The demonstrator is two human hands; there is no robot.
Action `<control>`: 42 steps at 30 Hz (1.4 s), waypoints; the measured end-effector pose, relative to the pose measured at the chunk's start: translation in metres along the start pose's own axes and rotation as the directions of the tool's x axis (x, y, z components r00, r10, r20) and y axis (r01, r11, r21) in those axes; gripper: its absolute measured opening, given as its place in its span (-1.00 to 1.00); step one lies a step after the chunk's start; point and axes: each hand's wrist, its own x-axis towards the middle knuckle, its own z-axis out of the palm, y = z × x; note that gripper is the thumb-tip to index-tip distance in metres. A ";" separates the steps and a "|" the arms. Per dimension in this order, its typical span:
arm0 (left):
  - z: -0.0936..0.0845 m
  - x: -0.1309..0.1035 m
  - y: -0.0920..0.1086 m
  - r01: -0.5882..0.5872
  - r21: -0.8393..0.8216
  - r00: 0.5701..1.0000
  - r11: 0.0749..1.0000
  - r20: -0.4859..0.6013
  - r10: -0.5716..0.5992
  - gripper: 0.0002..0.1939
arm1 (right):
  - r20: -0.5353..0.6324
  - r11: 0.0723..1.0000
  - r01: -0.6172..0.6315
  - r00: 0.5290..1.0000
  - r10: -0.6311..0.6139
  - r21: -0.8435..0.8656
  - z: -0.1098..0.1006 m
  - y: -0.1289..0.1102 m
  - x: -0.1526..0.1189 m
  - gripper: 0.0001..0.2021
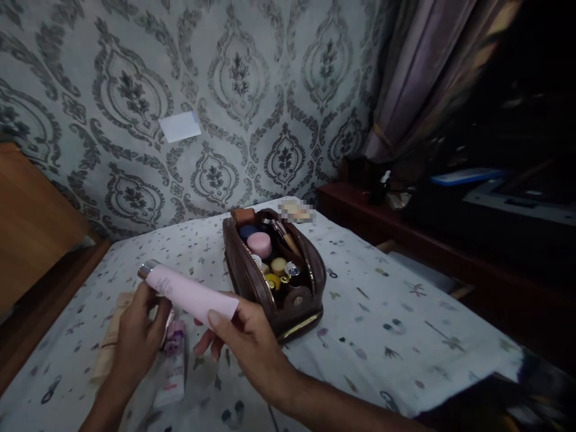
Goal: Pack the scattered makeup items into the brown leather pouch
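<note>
Both hands grip one pink tube (189, 292) above the bed (382, 336), so each grip is closed on it. Right hand (245, 342) comes in from the lower right, forearm slanting up across the sheet, thumb laid flat on top of the tube's crimped end and the fingers curled beneath it. Left hand (137, 336) rises from the bottom edge, wrist upright, fingers wrapped round the tube just below its silver cap (147, 269). Between the two grips the tube hangs slanted, cap end up and to the left, flat end down to the right, clear of the sheet.

Largest thing around them is the bed itself, spread with a white sheet of small scattered prints. On it, just right of the tube and close to the right thumb, sits a brown leather pouch (274, 273), zip open, standing upright. Inside it show a round pink jar (260, 243), a dark blue lid beside that, some gold-capped little pots (273, 280) and brush handles (285, 238) leaning along the far side. Under the hands, flat on the sheet, lies a smaller pale tube (173, 366) with a pink cap, and left of it a beige packet (110, 342), partly hidden by the left wrist.
</note>
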 end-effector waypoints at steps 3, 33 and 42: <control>0.002 0.008 0.011 -0.070 0.031 0.998 0.997 -0.008 0.070 -0.74 | 0.017 0.998 0.049 0.999 -0.049 -0.036 -0.003 -0.021 -0.010 -0.58; 0.053 0.031 0.082 -0.642 0.068 0.747 0.764 0.281 0.603 -0.45 | 0.221 0.005 0.254 0.854 -0.472 -0.967 -0.109 -0.169 0.017 -0.67; 0.059 0.024 0.078 -0.619 0.095 0.775 0.779 0.230 0.588 -0.40 | 0.250 -0.047 0.252 0.890 -0.380 -0.967 -0.108 -0.175 0.042 -0.71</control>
